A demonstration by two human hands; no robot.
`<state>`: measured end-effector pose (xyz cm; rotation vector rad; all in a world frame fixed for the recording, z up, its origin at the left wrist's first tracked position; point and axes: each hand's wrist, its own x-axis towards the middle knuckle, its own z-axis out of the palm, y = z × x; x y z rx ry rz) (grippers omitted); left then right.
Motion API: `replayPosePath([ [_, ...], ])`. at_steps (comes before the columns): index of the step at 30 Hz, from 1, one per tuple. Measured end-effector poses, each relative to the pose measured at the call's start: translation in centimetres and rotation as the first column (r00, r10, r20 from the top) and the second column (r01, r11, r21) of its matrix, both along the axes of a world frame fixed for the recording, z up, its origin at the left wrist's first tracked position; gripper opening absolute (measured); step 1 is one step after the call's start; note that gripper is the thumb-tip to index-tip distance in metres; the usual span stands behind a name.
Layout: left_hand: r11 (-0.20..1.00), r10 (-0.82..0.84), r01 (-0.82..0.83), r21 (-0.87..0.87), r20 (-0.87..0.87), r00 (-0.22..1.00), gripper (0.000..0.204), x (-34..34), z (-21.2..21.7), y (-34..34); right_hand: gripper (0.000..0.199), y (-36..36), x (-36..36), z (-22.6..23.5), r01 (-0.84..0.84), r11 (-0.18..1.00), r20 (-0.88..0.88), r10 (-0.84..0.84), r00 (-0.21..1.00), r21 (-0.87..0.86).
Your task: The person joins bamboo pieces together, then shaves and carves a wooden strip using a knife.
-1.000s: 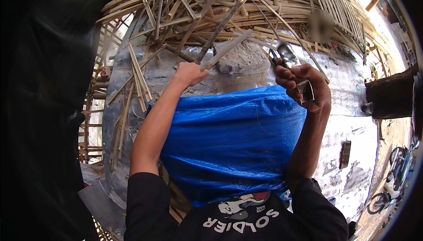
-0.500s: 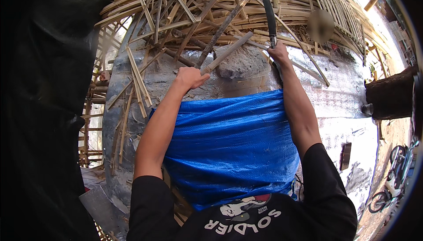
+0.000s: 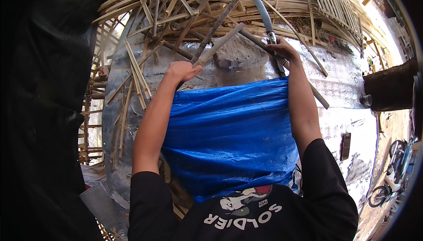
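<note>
1. Head view, the step in hand: the left hand [image 3: 181, 71] is clamped around the near end of a flat bamboo strip [image 3: 219, 45], which slants up and away over a grey stone block [image 3: 240, 51]. The right hand [image 3: 282, 49] is closed on the handle of a curved blade [image 3: 263, 14] that points up over the bamboo heap. By my reading, this is splitting or trimming, with the cut not yet made.

2. Same view, what the next stroke calls for: I judge the blade must come down on the strip well clear of the holding fingers, with the strip braced against the stone.

3. Same view, materials: the pile of bamboo slats [image 3: 185, 3] is pale, dry and splintery. A crinkled blue tarp [image 3: 229, 135] covers the lap, and a glossy silver sheet [image 3: 339, 82] lies beneath.
</note>
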<state>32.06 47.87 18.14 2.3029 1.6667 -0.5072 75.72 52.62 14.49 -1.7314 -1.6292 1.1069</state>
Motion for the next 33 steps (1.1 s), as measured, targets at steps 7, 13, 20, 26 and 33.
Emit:
replayPosePath([
  [7,0.988,0.053,-0.068,-0.137,-0.108,0.993,0.078,2.1,0.8,-1.1,0.063,-2.5,0.9,1.7,0.01,0.996,0.204,0.008,0.979,-0.086],
  [13,0.994,-0.035,0.029,-0.105,-0.06,0.998,0.07,3.5,0.9,-1.1,0.057,-2.7,2.7,3.3,0.064,0.978,0.302,-0.001,0.953,-0.199],
  [20,0.991,-0.086,0.072,-0.11,-0.125,0.988,0.074,6.8,1.5,-0.8,0.057,-1.3,6.2,1.7,0.057,0.995,0.339,-0.024,0.94,-0.088],
  [26,0.99,-0.089,0.072,-0.118,-0.152,0.984,0.076,6.9,0.9,-0.7,0.071,-0.4,5.2,2.0,0.158,0.985,0.396,-0.119,0.911,-0.067],
  [33,0.982,-0.068,0.037,-0.185,-0.168,0.983,0.075,6.9,1.2,-0.5,0.064,-0.3,3.3,1.6,0.187,0.979,0.334,-0.15,0.93,-0.08],
])
